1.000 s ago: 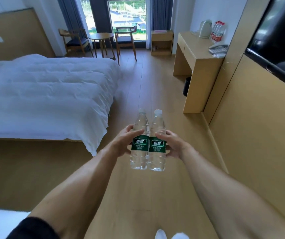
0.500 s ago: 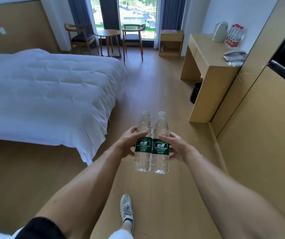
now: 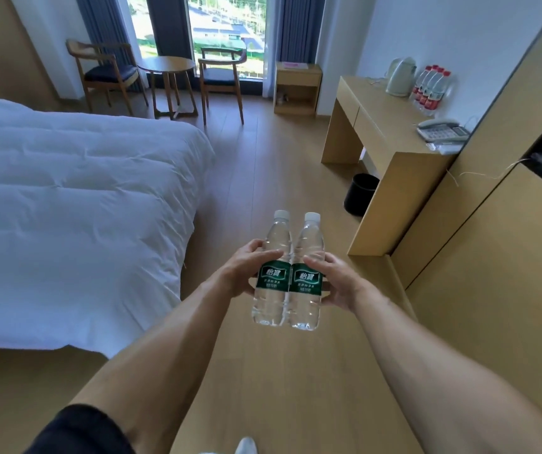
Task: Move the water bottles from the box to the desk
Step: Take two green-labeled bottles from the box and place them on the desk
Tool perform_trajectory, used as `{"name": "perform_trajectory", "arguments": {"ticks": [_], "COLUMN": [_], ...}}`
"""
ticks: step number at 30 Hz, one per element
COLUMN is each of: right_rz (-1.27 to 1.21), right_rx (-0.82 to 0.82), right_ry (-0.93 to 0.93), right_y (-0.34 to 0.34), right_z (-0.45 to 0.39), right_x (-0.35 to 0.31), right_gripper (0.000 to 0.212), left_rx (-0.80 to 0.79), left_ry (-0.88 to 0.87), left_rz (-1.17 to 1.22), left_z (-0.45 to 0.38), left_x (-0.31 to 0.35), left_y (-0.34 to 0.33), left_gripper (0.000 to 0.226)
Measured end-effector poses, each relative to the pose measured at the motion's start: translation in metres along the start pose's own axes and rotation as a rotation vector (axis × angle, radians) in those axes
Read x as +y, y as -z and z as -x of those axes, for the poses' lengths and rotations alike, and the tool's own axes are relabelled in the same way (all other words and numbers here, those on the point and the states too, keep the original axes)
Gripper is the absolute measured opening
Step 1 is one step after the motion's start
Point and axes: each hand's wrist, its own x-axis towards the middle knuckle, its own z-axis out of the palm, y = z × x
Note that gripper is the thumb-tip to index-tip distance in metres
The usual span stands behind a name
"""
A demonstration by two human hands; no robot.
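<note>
Two clear water bottles with green labels and white caps are held upright side by side in front of me, pressed against each other. My left hand (image 3: 241, 273) grips the left bottle (image 3: 271, 303) at its label. My right hand (image 3: 338, 280) grips the right bottle (image 3: 305, 306) the same way. Ahead on the right stands the light wooden desk (image 3: 384, 126). The box is not in view.
On the desk stand a white kettle (image 3: 400, 77), several red-labelled bottles (image 3: 431, 91) and a telephone (image 3: 443, 129). A black bin (image 3: 359, 193) sits under it. A white bed (image 3: 76, 204) fills the left; wooden wall panels (image 3: 492, 257) run along the right. Chairs and a round table (image 3: 168, 65) stand by the window.
I have walked forward along the floor, so the desk and bed have come closer. Both hands keep the same hold on the two bottles.
</note>
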Motion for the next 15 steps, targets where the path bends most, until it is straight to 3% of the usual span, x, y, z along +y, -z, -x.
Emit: {"name": "perform_trajectory", "arguments": {"ticks": [15], "right_rz": [-0.006], "right_rx": [-0.035], "right_ry": [-0.012], "right_y": [0.002], "right_z": [-0.174], "right_x": [-0.088], "right_gripper": [0.041], "left_rx": [0.082], "left_ry": [0.014], "left_rz": [-0.036], "left_z": [-0.153], "left_x": [0.076], "left_y": [0.06], "left_gripper": [0.046]}}
